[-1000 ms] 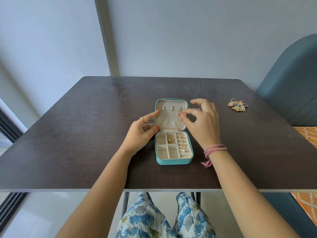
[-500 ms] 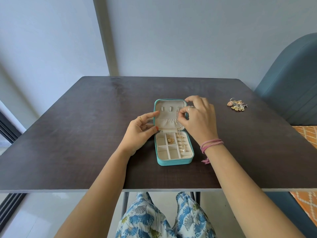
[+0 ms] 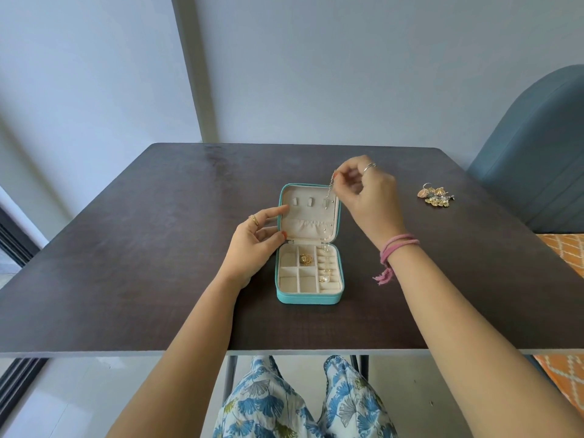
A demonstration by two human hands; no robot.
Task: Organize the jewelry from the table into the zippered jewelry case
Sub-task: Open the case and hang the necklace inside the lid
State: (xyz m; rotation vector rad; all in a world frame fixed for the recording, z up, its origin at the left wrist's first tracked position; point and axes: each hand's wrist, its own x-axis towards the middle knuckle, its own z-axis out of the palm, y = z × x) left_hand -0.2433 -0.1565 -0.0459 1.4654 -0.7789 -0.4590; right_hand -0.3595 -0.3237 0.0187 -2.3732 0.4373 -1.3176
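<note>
A small teal zippered jewelry case lies open in the middle of the dark table, its lid upright. Its beige tray holds a gold piece in one compartment and small earrings along the right ring rolls. My left hand steadies the lid's left edge with thumb and forefinger. My right hand is raised over the lid's top right corner and pinches one end of a thin chain necklace, which hangs down the lid past the right hook. A heap of gold jewelry lies at the table's far right.
A blue upholstered chair back stands past the table's right edge. An orange patterned surface lies below it. The table's front edge is close to my lap, and a grey wall is behind the table.
My right hand has risen from the lid's pocket to above the lid's top right corner, drawing the chain up with it. My left hand stays on the lid's left edge.
</note>
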